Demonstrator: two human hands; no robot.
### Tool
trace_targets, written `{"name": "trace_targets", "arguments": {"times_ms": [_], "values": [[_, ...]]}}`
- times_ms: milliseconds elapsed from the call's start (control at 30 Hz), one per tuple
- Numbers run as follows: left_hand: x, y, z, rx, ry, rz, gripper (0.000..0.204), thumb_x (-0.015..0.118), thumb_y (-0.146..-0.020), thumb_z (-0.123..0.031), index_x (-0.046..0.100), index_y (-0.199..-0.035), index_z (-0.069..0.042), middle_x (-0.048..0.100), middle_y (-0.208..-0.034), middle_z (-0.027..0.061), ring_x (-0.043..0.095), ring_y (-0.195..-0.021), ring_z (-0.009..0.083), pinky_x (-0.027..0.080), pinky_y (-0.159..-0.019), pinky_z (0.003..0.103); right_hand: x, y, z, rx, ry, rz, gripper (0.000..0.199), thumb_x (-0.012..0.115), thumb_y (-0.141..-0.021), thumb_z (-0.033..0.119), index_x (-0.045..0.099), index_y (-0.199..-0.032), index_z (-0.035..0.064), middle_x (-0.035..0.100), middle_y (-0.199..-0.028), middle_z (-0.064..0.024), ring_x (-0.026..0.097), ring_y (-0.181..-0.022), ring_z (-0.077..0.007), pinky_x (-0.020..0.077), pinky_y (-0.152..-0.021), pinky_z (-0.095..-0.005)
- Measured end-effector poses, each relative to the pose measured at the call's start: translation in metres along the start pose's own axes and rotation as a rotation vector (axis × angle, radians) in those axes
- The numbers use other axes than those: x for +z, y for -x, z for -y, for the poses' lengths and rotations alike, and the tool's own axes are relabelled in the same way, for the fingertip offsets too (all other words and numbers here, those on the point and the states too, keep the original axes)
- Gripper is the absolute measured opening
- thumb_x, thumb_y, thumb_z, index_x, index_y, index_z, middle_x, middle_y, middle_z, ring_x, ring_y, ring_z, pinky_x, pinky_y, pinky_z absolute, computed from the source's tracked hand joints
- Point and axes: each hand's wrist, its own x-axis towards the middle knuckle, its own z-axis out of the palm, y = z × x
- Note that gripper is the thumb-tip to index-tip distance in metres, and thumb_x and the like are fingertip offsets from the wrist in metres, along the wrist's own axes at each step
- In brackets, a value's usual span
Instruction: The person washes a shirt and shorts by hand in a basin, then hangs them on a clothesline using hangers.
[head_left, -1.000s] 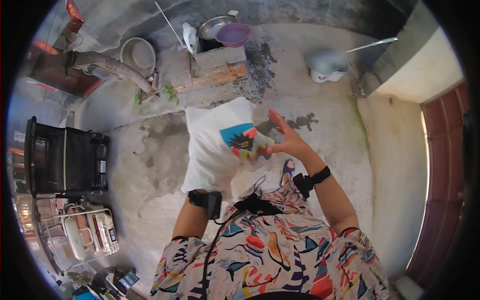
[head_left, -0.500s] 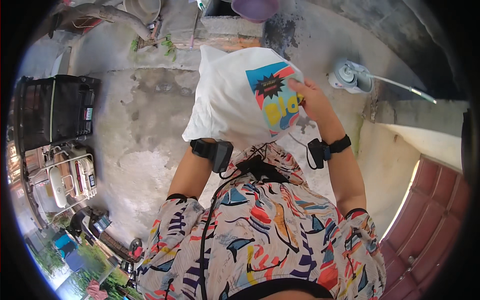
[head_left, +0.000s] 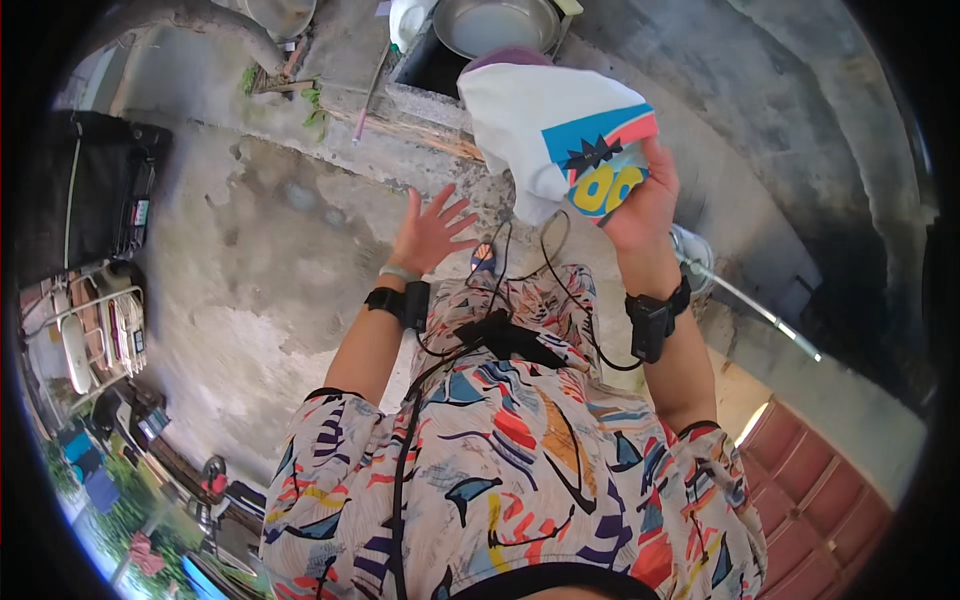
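A white cloth garment [head_left: 515, 110] with a blue, red and yellow print hangs bunched from my right hand [head_left: 645, 210]. The fingers of that hand are closed around the printed part, with the thumb side up. It is held ahead and to the right, in front of a purple basin [head_left: 507, 56]. My left hand [head_left: 430, 237] is apart from the cloth, off to its left, with the fingers spread and nothing in them. Each wrist carries a black strapped device with a cable. How the cloth is folded within my right hand is hidden.
Ahead stands a concrete trough [head_left: 428, 97] with a metal basin [head_left: 497, 27] at it. A stick [head_left: 372, 95] leans beside it. To the right are a bucket [head_left: 697, 250] with a long metal handle [head_left: 765, 313], and a red door [head_left: 800, 490]. A black-covered frame [head_left: 85, 200] stands left.
My left hand has come out from behind the garment and spread its fingers. My right hand has carried the cloth forward and right, and it now hangs more gathered. The view has turned toward the trough.
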Motion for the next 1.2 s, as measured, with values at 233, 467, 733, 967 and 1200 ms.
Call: {"name": "trace_targets", "arguments": {"times_ms": [233,467,733,967,1200], "values": [[0.065,-0.012,0.035,0.283,0.221,0.328,0.082,0.034,-0.094,-0.07,0.025,-0.153,-0.013,0.042,-0.148,0.0151,0.044,-0.134,0.035,0.036,-0.11,0.055,0.024,0.0,-0.036,0.138,0.096,-0.141,0.047,0.054,-0.094,0.049,0.055,-0.113,0.0051,0.06,-0.104,-0.0126,0.06,-0.096,-0.0324,0.0515,-0.079,-0.0565],[-0.008,0.003,0.046,0.724,0.123,0.008,0.05,0.045,-0.099,-0.034,0.048,-0.137,-0.001,0.059,-0.131,0.0142,0.058,-0.119,0.0279,0.047,-0.101,0.04,-0.056,-0.05,-0.114,0.399,0.385,-0.16,0.021,0.06,-0.094,0.027,0.06,-0.093,0.006,0.055,-0.083,-0.0074,0.059,-0.081,-0.0253,0.0535,-0.079,-0.0489],[-0.116,-0.017,0.118,0.546,0.094,-0.7,0.051,0.058,-0.092,-0.017,0.043,-0.139,-0.003,0.05,-0.141,0.017,0.054,-0.123,0.0318,0.045,-0.101,0.04,-0.165,-0.049,-0.17,0.483,0.977,0.106,0.039,0.07,-0.085,0.01,0.06,-0.12,-0.0013,0.067,-0.11,-0.0128,0.067,-0.096,-0.022,0.0529,-0.086,-0.0317],[-0.077,-0.026,0.151,0.415,-1.616,-0.81,0.106,0.084,-0.066,-0.028,0.025,-0.154,-0.018,0.013,-0.159,0.0242,0.012,-0.148,0.0405,0.025,-0.112,0.059,-0.244,-0.027,-0.19,0.133,1.741,0.433,0.044,0.074,-0.079,0.012,0.058,-0.12,0.0029,0.043,-0.144,-0.0224,0.047,-0.126,-0.0361,0.0387,-0.104,-0.0419],[-0.114,-0.07,0.143,0.238,-1.734,-0.807,0.115,0.087,-0.06,-0.033,0.022,-0.154,-0.022,0.01,-0.16,0.0195,0.011,-0.147,0.0433,0.023,-0.108,0.07,-0.275,-0.043,-0.241,-0.103,2.107,0.573,0.045,0.07,-0.078,0.008,0.055,-0.12,0.0069,0.034,-0.149,-0.0247,0.04,-0.128,-0.0455,0.0365,-0.106,-0.0501]]}}
